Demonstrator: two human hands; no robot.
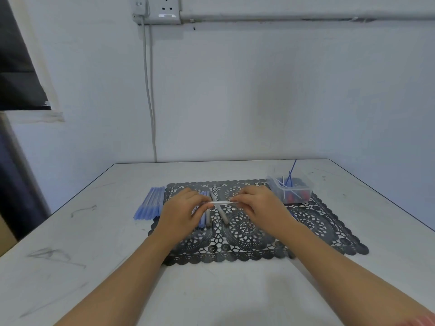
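Barrel point(221, 202), one; grey pens point(223, 215), perhaps two

Right beneath my left hand point(182, 208) and right hand point(259, 203), which pinch the clear tube point(221, 202), two grey pens point(222, 214) lie on the lace mat point(247, 234), barring a straight drop. A row of blue pens point(150, 203) fences the left; the plastic box point(290, 190) stands near on the right (a blue refill point(293, 169) juts above its rim). The bare table point(211, 290) towards me lies open.
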